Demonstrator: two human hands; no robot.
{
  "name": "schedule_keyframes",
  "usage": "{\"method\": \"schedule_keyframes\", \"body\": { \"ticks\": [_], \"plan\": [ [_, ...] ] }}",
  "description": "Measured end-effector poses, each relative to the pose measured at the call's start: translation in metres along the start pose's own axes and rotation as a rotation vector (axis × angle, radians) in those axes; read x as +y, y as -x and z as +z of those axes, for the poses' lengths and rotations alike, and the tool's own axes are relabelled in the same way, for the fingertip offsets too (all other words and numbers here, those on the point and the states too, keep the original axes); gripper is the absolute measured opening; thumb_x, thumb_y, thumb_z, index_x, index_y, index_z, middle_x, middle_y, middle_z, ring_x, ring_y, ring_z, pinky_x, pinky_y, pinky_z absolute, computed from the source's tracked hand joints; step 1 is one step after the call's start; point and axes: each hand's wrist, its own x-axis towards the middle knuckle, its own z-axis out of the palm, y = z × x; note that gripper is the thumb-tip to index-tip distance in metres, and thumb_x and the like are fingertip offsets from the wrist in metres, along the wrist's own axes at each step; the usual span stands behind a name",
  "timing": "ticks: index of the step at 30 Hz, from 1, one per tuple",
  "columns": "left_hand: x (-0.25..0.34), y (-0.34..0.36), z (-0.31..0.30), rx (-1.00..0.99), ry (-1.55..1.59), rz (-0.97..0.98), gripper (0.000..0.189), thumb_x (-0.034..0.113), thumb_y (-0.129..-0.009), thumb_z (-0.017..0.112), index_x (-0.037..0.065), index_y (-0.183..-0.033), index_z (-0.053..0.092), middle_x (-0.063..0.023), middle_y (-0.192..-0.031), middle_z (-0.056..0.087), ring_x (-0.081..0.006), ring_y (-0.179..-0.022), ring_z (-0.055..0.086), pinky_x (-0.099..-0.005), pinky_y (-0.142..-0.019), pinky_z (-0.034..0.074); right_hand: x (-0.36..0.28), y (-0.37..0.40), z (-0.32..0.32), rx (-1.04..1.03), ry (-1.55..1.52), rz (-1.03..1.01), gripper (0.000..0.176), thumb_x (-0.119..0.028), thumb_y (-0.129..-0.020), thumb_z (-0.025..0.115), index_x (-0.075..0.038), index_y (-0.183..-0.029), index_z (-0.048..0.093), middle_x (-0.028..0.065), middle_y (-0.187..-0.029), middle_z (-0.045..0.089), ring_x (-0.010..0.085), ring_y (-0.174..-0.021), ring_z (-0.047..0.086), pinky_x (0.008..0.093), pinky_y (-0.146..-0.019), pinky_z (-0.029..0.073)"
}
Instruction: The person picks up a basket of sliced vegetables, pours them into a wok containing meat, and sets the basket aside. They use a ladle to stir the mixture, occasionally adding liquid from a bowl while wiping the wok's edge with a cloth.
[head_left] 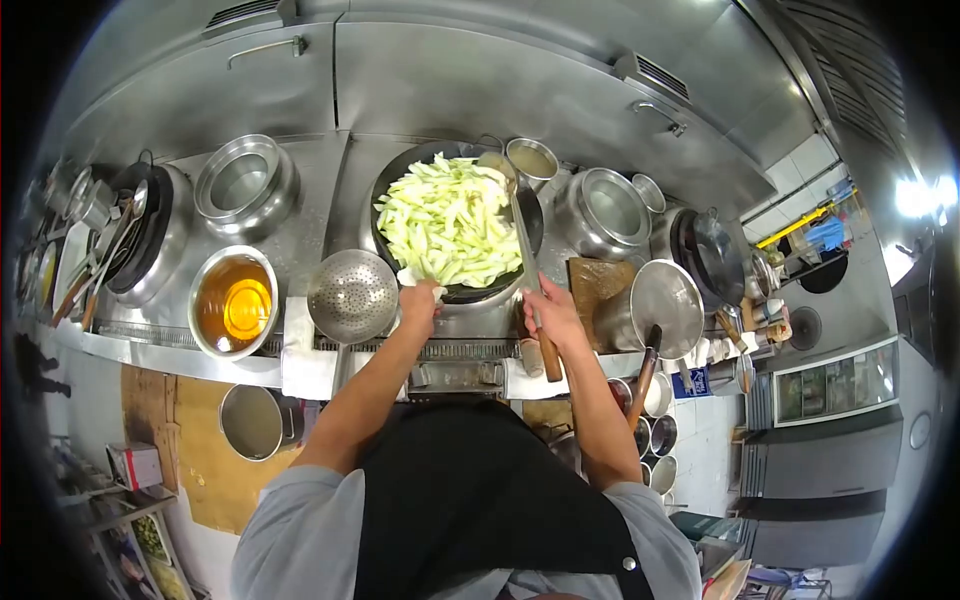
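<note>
A large dark wok (383,190) stands on the range in front of me, heaped with pale green vegetable strips (450,222). My left hand (420,303) is closed at the wok's near left rim, with a white cloth (418,281) bunched in its fingers. My right hand (552,308) grips a long-handled wok ladle (524,235). The ladle's wooden end sticks out below my fist, and its metal shaft runs up along the wok's right side. Its head lies at the far right of the vegetables, partly hidden by them.
A perforated strainer (352,296) and a bowl of amber oil (233,302) sit to the left. Lidded metal pots (240,187) stand behind. On the right are another pot (606,212), a fine-mesh strainer (667,309) and a wooden board (598,287).
</note>
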Motion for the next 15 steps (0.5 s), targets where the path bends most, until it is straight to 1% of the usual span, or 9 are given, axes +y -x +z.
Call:
{"method": "schedule_keyframes", "body": {
  "ticks": [1,4,5,6,8,9,12,13,15],
  "plan": [
    [0.001,-0.002,-0.002,-0.009,0.002,-0.021,0.025,0.025,-0.089,0.071,0.005,-0.104,0.071,-0.012,-0.088,0.071,-0.0227,-0.061,0.063,-0.0342,-0.05,0.047,-0.01,0.014,-0.002,0.001,0.046,-0.029,0.041,-0.017,-0.106,0.066,-0.01,-0.145,0.058,-0.0012,-0.074,0.056,0.0086,-0.052,0.052,0.0276,-0.047,0.043],
    [0.004,0.0,-0.002,0.016,0.025,-0.13,0.022,0.024,-0.09,0.071,0.007,-0.105,0.069,-0.0098,-0.086,0.069,-0.0217,-0.061,0.062,-0.0337,-0.052,0.048,0.007,0.04,0.005,0.105,0.135,-0.191,0.055,-0.014,-0.105,0.066,-0.008,-0.157,0.051,-0.0009,-0.078,0.06,0.0069,-0.054,0.052,0.0264,-0.05,0.044],
    [0.001,-0.003,-0.005,-0.04,0.052,-0.131,0.021,0.023,-0.09,0.071,0.008,-0.104,0.068,-0.0093,-0.086,0.069,-0.0214,-0.061,0.061,-0.0337,-0.052,0.048,0.034,0.036,0.009,0.17,0.158,-0.27,0.065,-0.013,-0.104,0.067,-0.005,-0.164,0.043,-0.0024,-0.08,0.063,0.007,-0.056,0.053,0.0265,-0.05,0.044],
    [-0.002,-0.005,-0.008,-0.093,0.076,-0.13,0.02,0.022,-0.09,0.071,0.009,-0.104,0.067,-0.0088,-0.086,0.068,-0.021,-0.06,0.06,-0.0337,-0.052,0.048,0.069,0.025,0.015,0.246,0.159,-0.299,0.064,-0.013,-0.103,0.069,-0.001,-0.16,0.045,0.0017,-0.075,0.065,0.0114,-0.056,0.055,0.0305,-0.051,0.046],
    [0.005,0.011,-0.008,-0.077,0.094,-0.173,0.019,0.022,-0.091,0.071,0.01,-0.104,0.067,-0.008,-0.087,0.068,-0.0206,-0.06,0.06,-0.0338,-0.051,0.049,0.155,-0.004,0.009,0.367,0.608,-0.553,0.063,-0.014,-0.1,0.071,0.001,-0.157,0.049,0.0101,-0.074,0.067,0.0159,-0.058,0.058,0.0359,-0.055,0.049],
    [0.011,0.016,-0.007,-0.077,0.119,-0.211,0.018,0.023,-0.091,0.071,0.011,-0.104,0.066,-0.0073,-0.088,0.068,-0.0202,-0.06,0.059,-0.0338,-0.051,0.049,0.19,-0.017,0.001,0.328,0.649,-0.492,0.06,-0.015,-0.099,0.071,0.002,-0.154,0.052,0.0181,-0.076,0.067,0.0197,-0.061,0.06,0.0389,-0.059,0.051],
    [-0.001,-0.004,-0.014,-0.13,0.093,-0.151,0.02,0.024,-0.092,0.072,0.012,-0.106,0.066,-0.0056,-0.088,0.068,-0.0197,-0.059,0.058,-0.0335,-0.051,0.049,0.178,-0.007,-0.01,0.316,0.444,-0.488,0.058,-0.018,-0.101,0.071,0.002,-0.153,0.054,0.0174,-0.077,0.067,0.0191,-0.064,0.061,0.0381,-0.062,0.052],
    [-0.003,-0.006,-0.016,-0.125,0.099,-0.165,0.02,0.024,-0.092,0.072,0.012,-0.106,0.066,-0.0056,-0.088,0.068,-0.0197,-0.059,0.058,-0.0335,-0.051,0.049,0.155,0.009,-0.022,0.307,0.539,-0.313,0.058,-0.021,-0.102,0.072,0.002,-0.152,0.054,0.0166,-0.078,0.067,0.0188,-0.065,0.061,0.0369,-0.065,0.053],
    [0.002,-0.005,-0.017,-0.121,0.046,-0.179,0.023,0.025,-0.091,0.073,0.013,-0.109,0.066,-0.005,-0.089,0.068,-0.0192,-0.062,0.061,-0.0331,-0.052,0.049,0.139,0.024,-0.063,0.281,0.567,-0.362,0.057,-0.021,-0.104,0.07,-0.003,-0.155,0.053,0.0173,-0.082,0.07,0.0183,-0.068,0.061,0.0367,-0.068,0.054]
  ]
}}
